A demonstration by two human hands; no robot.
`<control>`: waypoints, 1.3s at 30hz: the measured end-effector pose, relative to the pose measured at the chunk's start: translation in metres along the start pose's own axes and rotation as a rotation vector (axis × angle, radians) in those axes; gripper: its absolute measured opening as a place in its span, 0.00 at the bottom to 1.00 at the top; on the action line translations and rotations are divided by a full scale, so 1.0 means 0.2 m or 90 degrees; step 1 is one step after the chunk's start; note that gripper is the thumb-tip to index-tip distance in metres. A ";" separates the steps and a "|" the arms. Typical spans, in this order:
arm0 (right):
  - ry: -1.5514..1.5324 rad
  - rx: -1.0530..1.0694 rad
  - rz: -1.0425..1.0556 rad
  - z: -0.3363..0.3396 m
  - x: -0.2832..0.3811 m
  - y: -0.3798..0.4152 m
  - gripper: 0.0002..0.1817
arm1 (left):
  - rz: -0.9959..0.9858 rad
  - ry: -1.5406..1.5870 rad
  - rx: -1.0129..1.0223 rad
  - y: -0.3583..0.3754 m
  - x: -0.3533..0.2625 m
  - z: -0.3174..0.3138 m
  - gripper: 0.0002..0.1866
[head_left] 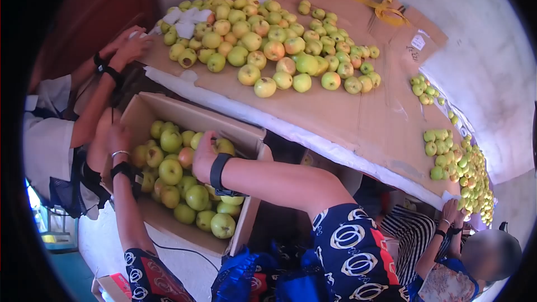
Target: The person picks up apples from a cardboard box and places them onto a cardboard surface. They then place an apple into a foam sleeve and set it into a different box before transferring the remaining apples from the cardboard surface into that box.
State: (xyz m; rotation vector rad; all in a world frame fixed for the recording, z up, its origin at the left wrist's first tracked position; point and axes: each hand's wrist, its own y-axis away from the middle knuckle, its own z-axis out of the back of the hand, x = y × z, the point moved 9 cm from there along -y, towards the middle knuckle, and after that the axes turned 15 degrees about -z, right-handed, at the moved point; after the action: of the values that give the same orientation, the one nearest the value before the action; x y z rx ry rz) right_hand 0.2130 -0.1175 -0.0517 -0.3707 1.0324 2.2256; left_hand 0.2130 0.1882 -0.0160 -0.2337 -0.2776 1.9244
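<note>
A cardboard box (146, 213) full of yellow-green apples (170, 171) stands before me, below the table edge. My right hand (205, 155) reaches in from the right, back of the hand upward and fingers curled down among the fruit. What those fingers hold, if anything, is hidden. One apple (225, 146) lies right beside it. At the box's left side is my left hand (116, 138), blurred and close to the rim. Its fingers cannot be made out clearly. Both my wrists wear dark bands.
Beyond the box, a cardboard-covered table (335, 128) carries a large heap of apples (251, 41) and white paper pieces (187, 21). A co-worker's hands (131, 45) are at its left end. Another person (456, 279) works at right beside more apples (472, 176). A cable (187, 250) runs below.
</note>
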 end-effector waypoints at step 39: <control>-0.948 -0.279 0.466 0.15 -1.07 0.78 0.36 | -0.040 -0.023 -0.063 0.03 -0.11 0.13 0.22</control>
State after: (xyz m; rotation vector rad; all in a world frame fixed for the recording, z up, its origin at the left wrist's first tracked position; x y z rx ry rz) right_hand 0.2708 -0.2641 0.1643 1.5042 -0.2102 2.3547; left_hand 0.2082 0.1646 0.0081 -0.2536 -0.4007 1.8561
